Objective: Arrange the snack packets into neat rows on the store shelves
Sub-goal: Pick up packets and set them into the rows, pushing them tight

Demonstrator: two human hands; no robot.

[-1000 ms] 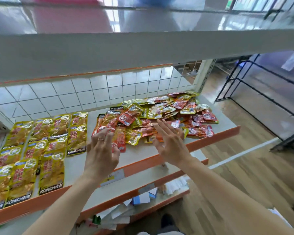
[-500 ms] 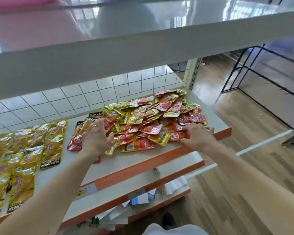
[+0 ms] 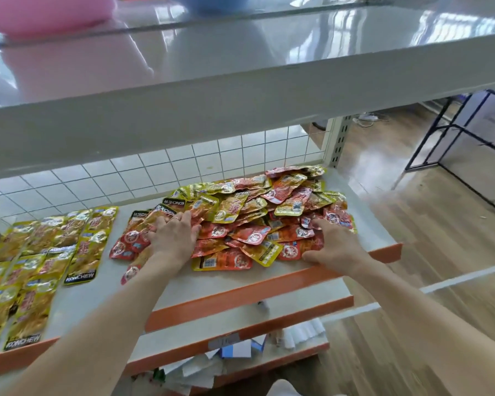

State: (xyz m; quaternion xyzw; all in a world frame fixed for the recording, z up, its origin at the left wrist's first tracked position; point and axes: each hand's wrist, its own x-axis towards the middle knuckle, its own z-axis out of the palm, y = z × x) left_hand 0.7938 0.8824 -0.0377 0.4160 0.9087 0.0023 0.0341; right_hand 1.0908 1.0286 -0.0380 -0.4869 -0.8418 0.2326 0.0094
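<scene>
Head view: your left grip (image 3: 173, 238) lies flat, fingers straight, on the left edge of the loose packet pile (image 3: 255, 212). Your right grip (image 3: 336, 247), fingers relaxed, presses its right front corner. That pile sits on the shelf (image 3: 212, 284), with the yellow rows (image 3: 40, 252) to its left.

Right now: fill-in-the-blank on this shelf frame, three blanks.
The left hand, wearing a ____, and the right hand rest on the jumbled heap of red and yellow foil snack packets.
The neat rows of yellow foil packets lie to the heap's ____.
The white metal shelf has a front lip coloured ____.
Missing: ring; left; orange.
</scene>
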